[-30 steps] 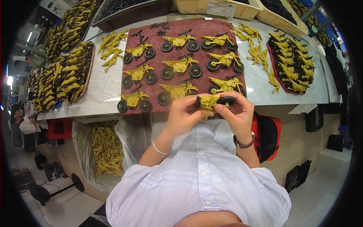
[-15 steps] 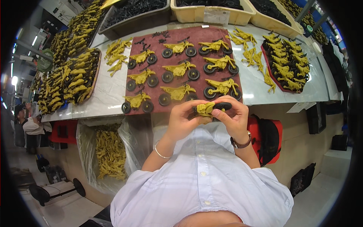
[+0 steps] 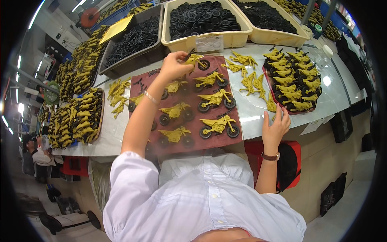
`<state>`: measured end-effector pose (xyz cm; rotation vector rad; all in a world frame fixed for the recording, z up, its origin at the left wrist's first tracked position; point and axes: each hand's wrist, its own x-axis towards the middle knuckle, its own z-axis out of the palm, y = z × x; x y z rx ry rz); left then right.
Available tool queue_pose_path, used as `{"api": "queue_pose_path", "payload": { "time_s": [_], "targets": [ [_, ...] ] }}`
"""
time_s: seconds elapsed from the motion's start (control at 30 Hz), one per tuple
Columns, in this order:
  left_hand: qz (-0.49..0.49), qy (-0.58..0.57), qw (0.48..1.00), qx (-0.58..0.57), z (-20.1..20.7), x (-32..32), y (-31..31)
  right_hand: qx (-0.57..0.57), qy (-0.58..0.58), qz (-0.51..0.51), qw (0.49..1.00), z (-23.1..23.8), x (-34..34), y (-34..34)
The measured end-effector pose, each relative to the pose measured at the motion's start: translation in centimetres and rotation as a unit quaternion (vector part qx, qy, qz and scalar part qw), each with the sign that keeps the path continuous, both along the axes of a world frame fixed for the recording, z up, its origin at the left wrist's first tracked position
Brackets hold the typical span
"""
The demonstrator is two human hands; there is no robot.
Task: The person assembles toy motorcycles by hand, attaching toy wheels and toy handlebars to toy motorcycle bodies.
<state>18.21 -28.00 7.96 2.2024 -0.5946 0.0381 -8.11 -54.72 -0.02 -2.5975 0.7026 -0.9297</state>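
Note:
My left hand (image 3: 176, 65) reaches over the far edge of a dark red mat (image 3: 181, 150), its fingers closed on a yellow toy motorcycle (image 3: 195, 60) whose black wheel sticks out to the right. Rows of similar toys lie on the mat, among them one toy motorcycle (image 3: 218, 126) at the near right. Some in the middle column are partly blurred, and my left forearm hides much of the left column. At the table's front edge, my right hand (image 3: 276, 126) is open with fingers spread, its fingertips close to a loose yellow toy body (image 3: 271, 104).
Behind the mat stand a grey bin (image 3: 117, 66) of black parts and a cream bin (image 3: 209, 43) of black wheels. Stacked toys fill a tray (image 3: 296, 111) at right and a tray (image 3: 100, 129) at left. More yellow bodies (image 3: 117, 94) lie beside the mat.
Both hands were together before my chest, holding a toy with a black wheel. The left has gone forward to the mat's far side; the right has let go and moved right. The view has shifted.

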Motion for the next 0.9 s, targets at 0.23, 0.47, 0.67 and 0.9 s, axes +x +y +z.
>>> {"api": "queue_pose_path", "payload": {
  "time_s": [0.23, 0.47, 0.67, 0.9],
  "targets": [
    [-0.076, 0.080, 0.989, 0.103, -4.4, 7.7, -4.3, 0.033, 0.024, 0.004, 0.999, -0.6, -0.5, -1.0],
    [-0.028, -0.040, 0.974, 0.222, -2.0, 5.0, 3.0, 0.086, -0.023, 0.030, 0.996, -0.2, 0.2, -2.4],
    [-0.020, -0.091, 0.937, 0.337, -2.3, -0.7, 10.6, 0.108, -0.048, 0.042, 0.992, -0.6, -0.2, -4.0],
    [-0.030, -0.126, 0.964, 0.234, -3.9, -2.0, 12.7, 0.035, -0.033, 0.014, 0.999, 0.6, 0.0, -2.7]
  ]
}}
